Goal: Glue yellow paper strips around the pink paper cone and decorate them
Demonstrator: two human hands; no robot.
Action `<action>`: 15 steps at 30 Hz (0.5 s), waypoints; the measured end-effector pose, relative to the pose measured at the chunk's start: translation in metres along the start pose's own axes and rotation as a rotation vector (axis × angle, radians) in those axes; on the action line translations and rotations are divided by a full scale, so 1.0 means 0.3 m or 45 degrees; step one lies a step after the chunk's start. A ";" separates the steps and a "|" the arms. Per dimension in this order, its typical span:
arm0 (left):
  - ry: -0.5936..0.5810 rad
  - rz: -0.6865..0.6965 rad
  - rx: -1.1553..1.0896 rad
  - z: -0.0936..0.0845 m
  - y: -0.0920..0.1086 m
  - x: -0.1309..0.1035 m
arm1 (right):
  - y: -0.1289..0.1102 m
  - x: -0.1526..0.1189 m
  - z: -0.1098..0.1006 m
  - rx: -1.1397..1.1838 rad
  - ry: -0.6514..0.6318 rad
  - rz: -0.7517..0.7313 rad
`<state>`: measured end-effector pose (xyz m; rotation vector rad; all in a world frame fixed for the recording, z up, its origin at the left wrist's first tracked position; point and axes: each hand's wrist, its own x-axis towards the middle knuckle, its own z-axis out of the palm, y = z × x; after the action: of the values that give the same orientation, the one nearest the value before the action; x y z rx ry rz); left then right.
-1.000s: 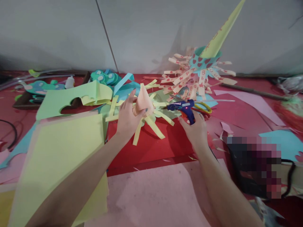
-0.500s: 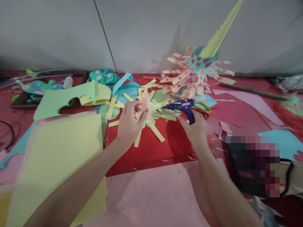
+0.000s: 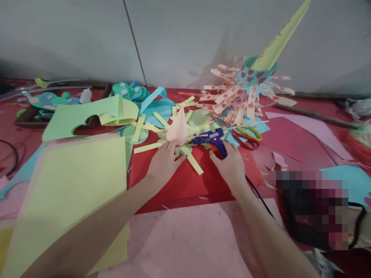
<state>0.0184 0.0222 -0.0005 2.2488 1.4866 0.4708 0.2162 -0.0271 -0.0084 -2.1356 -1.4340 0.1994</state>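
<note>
My right hand (image 3: 232,161) is wrapped round the handle of a blue glue gun (image 3: 209,138), whose nozzle points left at the base of a pale pink paper cone (image 3: 178,129). The cone stands upright amid yellow paper strips (image 3: 193,161) that spread out over green paper. Just in front of the cone is my left hand (image 3: 164,162), thumb apart from the other fingers; its fingertips are near the cone's base, and nothing shows in its grasp. Red paper (image 3: 171,189) lies under the strips.
Scissors (image 3: 247,137) lie right of the glue gun. Behind stands a fringed paper piece (image 3: 249,90) with a tall cone. Yellow sheets (image 3: 84,185) are at left, near a dark tray (image 3: 24,119). A black cord (image 3: 259,195) passes beside my right forearm.
My right hand has brought the glue gun left and down, to the cone's base. My left hand has dropped from beside the cone to in front of its base.
</note>
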 end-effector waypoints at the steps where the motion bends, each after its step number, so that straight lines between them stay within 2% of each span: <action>1: 0.005 0.017 -0.004 0.000 0.000 -0.002 | -0.002 -0.002 0.002 -0.006 -0.015 -0.011; 15: -0.002 -0.017 -0.160 0.012 -0.013 0.001 | 0.010 -0.002 0.009 0.029 0.030 -0.048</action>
<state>0.0172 0.0232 -0.0055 2.1405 1.4290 0.5426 0.2171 -0.0273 -0.0123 -2.0839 -1.4508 0.1746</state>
